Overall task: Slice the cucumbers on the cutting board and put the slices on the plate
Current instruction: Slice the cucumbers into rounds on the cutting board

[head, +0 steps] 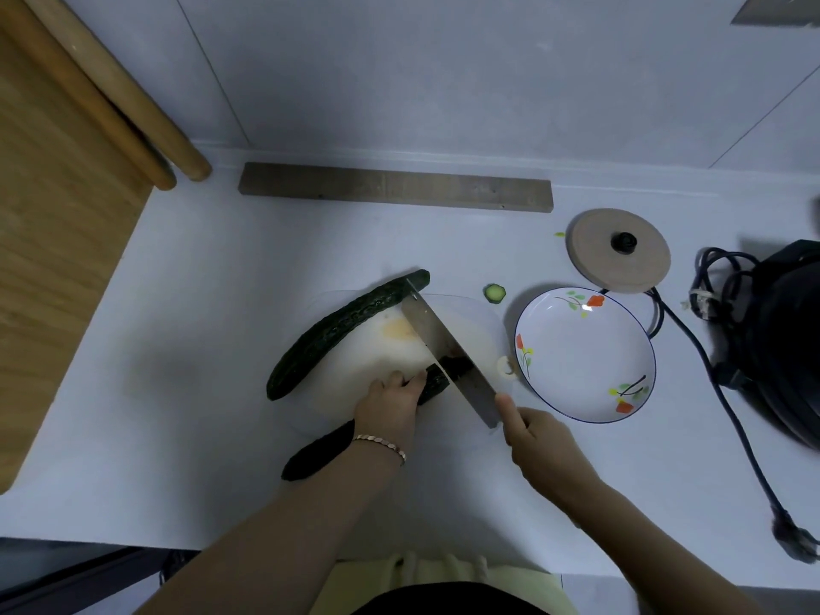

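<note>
Cucumber (432,384) lies across the cutting board's (368,348) near edge, its left end overhanging the counter (199,326). Left hand (390,403) holds it with fingers curled over; right hand (537,437) grips the knife (443,344) handle, blade on the cucumber's right end. Second cucumber (341,330) lies along the board's far-left edge, and a flower-printed plate (585,361) sits just right of the board, with one slice (494,293) on the counter near its far-left rim.

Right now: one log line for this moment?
step: slicing | left hand: holds cucumber on board | right hand: grips knife | plate: no slices
</note>
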Demonstrator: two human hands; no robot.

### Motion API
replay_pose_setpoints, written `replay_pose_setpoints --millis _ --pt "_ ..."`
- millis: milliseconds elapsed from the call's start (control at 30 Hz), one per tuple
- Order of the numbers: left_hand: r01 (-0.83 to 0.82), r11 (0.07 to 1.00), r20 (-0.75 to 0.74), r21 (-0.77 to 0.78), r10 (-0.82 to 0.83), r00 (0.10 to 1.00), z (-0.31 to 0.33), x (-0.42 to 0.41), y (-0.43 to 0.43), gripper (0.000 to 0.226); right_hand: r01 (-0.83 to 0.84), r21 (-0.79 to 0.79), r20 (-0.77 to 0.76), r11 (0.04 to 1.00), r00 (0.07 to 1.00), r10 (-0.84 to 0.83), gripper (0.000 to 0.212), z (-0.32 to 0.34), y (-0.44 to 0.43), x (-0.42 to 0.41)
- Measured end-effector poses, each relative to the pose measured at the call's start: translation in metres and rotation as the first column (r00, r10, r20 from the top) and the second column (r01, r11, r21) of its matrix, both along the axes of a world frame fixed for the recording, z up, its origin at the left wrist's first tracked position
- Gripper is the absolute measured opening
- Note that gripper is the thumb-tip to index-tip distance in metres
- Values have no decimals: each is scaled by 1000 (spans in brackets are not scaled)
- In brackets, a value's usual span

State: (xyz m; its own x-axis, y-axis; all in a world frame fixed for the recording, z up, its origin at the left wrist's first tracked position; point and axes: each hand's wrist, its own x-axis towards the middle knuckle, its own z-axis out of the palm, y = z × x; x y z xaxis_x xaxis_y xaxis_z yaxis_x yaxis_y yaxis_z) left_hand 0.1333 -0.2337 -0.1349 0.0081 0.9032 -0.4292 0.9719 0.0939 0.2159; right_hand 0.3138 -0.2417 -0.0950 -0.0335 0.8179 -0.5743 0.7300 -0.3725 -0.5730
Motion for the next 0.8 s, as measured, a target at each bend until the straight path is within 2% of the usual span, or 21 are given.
replay_pose_setpoints --millis 300,367,433,500,700,800 --pt "36 999 -30 -31 -37 999 3 0 0 53 -75 61 61 995 996 72 52 2 -1 -4" --pt "28 991 -9 132 -27 1000 2 1 1 57 -90 86 79 992 993 83 52 3 -2 -6" --pt "51 981 -45 186 -44 998 -3 0 1 65 -104 94 105 990 990 94 52 2 -3 -7" --pt "30 975 -5 219 -30 1000 -16 0 4 67 -119 83 127 989 986 108 53 0 -2 -9" --pt "90 976 22 199 -97 995 -14 2 2 64 -139 51 129 989 983 131 47 -12 2 -14" --pt "27 983 26 183 -33 999 -10 1 4 65 -76 80 106 994 992 67 53 -24 -1 -13"
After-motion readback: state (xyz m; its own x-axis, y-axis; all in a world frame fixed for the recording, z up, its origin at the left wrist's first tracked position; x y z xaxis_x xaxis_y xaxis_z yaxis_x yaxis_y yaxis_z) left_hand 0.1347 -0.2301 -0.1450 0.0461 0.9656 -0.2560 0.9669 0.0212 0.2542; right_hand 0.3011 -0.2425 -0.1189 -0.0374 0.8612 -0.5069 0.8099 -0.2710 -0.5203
